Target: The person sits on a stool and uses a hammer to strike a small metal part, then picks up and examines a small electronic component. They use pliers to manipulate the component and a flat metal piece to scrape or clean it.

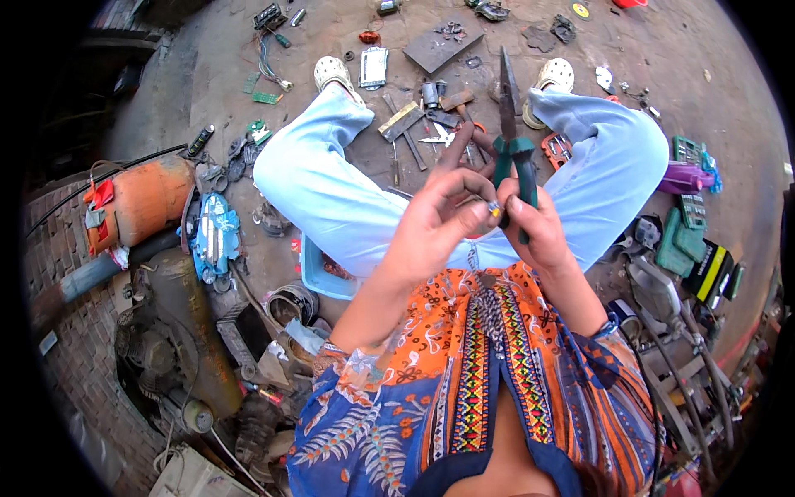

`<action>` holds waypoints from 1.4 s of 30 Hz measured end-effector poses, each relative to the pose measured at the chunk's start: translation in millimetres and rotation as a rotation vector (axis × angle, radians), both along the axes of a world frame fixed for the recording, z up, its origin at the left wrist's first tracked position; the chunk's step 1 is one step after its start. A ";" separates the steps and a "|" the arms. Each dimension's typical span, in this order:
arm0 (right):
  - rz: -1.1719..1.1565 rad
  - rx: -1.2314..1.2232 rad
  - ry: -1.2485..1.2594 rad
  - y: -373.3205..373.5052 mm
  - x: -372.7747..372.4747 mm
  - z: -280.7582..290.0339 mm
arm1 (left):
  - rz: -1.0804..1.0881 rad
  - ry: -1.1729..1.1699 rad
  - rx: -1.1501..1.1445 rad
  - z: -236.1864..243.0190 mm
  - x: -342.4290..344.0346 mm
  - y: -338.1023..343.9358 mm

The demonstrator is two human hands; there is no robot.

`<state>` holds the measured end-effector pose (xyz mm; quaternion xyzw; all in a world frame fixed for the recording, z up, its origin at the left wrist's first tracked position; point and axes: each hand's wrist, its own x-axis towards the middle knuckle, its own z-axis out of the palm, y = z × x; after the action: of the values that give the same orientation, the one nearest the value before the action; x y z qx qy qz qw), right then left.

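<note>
My right hand (540, 238) is closed round the dark green handles of a pair of long-nose pliers (512, 147). The long dark jaws point up and away from me. Just left of it, my left hand (443, 217) pinches a small part with yellow and silver bits (494, 209) between thumb and fingers. This part lies close beside the plier handles; its exact kind is too small to make out. Both hands are above my lap, between my bent knees.
On the ground ahead lie a hammer (458, 100), a flat metal block (443, 50), orange-handled scissors (556, 151) and scattered electronic parts. An orange gas cylinder (153, 199) is at the left. Green cases (681, 243) and a purple item (686, 177) are at the right. A blue basin (319, 273) sits beside my left thigh.
</note>
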<state>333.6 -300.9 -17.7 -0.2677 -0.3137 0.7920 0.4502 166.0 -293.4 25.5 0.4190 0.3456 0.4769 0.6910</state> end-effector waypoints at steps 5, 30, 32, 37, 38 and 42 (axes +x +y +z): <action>-0.072 0.172 -0.268 0.5 -0.1 10.6 | 0.217 -0.005 0.005 -7.6 -8.7 -3.9; 0.511 0.427 -0.151 -13.8 15.3 61.2 | 0.766 0.555 0.784 17.2 -50.6 0.3; 0.491 0.483 -0.151 -11.9 13.5 57.6 | 0.743 0.590 0.827 17.0 -52.6 0.6; 0.496 0.461 -0.124 -13.5 14.4 55.1 | 0.698 0.648 0.888 17.1 -55.8 0.2; 0.491 0.450 -0.117 -14.0 13.5 56.0 | 0.706 0.634 0.874 16.7 -55.6 -0.2; 0.538 0.383 -0.139 -14.3 15.4 57.0 | 0.706 0.618 0.849 16.0 -55.9 -2.0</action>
<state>349.0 -315.3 39.3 -0.1393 -0.5463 0.7888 0.2446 110.1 -295.4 41.5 0.6358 0.4273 0.6287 0.1338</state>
